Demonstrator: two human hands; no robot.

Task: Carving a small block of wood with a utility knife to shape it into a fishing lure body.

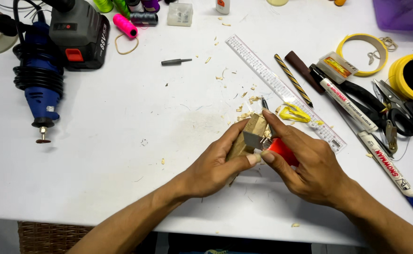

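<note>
Two hands working at table centre. Left hand [216,162] is gripping a small wooden block [250,134], fingers clamped around its lower side, thumb pressing beside the blade. Right hand [305,162] is holding a red-handled cutter [281,151], fingers closed on the handle, forefinger lying along the top; the metal blade [253,140] is touching the block's face. Much of the cutter's handle is hiding inside the right hand.

Counting around the block: one clear ruler [284,91] at 1 o'clock; two white markers [347,101] at 3 o'clock; two yellow tape rolls [362,54] at 2 o'clock, the farther one cut off by the frame edge. One blue rotary tool [39,89] at 9 o'clock, one grey battery pack [82,35] at 10 o'clock. Wood shavings [244,110], too many to count, are lying at 12 o'clock. Thread spools [124,23] at 11 o'clock are partly cropped; number unclear.
</note>
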